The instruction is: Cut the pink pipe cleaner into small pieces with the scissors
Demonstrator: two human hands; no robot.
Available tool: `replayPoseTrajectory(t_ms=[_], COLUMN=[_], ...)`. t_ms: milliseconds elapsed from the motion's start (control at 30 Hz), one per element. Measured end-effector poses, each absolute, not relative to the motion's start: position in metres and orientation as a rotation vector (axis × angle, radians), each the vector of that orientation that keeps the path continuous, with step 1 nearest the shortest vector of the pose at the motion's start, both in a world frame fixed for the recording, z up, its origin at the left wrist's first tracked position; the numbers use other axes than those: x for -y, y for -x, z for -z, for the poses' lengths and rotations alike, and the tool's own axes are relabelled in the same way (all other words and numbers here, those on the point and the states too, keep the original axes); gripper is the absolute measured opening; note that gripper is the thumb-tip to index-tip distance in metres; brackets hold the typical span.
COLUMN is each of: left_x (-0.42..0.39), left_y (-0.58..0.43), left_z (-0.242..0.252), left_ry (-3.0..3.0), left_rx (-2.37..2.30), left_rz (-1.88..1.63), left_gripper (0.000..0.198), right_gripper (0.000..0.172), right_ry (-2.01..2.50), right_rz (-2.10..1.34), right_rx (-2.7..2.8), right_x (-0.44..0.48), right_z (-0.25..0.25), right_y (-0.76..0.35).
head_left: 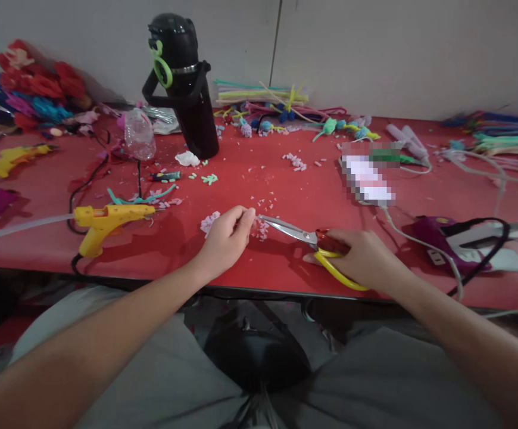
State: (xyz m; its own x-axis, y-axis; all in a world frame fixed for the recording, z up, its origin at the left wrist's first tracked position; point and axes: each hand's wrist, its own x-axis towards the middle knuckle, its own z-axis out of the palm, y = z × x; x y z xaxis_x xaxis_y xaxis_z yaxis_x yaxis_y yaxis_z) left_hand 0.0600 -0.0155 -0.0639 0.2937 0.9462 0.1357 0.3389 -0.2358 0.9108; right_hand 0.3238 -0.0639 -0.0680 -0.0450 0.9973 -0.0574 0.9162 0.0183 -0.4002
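My right hand (364,259) is wrapped round the handles of a pair of scissors (292,229), one handle yellow and one red. The metal blades point left and look nearly closed, with their tips beside my left fingertips. My left hand (230,235) is closed in a pinch above the red table (254,167); whatever lies between thumb and fingers is too small to make out. A small heap of pale pink fuzzy pieces (209,223) lies just behind my left hand. More pink clippings (261,229) are scattered under the blade tips.
A yellow glue gun (114,220) lies at left, its cord trailing off the edge. Behind it stand a black bottle (196,113) and a crumpled plastic bottle (140,136). At right are a blurred-out phone (368,179), cables and a purple device (437,241). Pipe cleaners (259,94) line the back.
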Motion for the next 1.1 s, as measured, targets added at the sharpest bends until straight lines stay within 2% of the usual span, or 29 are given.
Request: replayPoseTrajectory(t_ms=[433, 1100], left_x=[0.0148, 0.0142], left_y=[-0.0599, -0.0593], left_z=[0.0649, 0.0700], left_ry=[-1.692, -1.704], left_rx=[-1.160, -1.141], left_rz=[-0.917, -0.894], left_gripper=[0.039, 0.039], right_gripper=[0.056, 0.063], right_ry=[1.941, 2.030], right_rz=[-0.505, -0.359], right_rx=[2.047, 2.054], right_x=[0.0685, 0.0672], right_z=[0.0641, 0.0660], right_y=[-0.3227, -0.3191])
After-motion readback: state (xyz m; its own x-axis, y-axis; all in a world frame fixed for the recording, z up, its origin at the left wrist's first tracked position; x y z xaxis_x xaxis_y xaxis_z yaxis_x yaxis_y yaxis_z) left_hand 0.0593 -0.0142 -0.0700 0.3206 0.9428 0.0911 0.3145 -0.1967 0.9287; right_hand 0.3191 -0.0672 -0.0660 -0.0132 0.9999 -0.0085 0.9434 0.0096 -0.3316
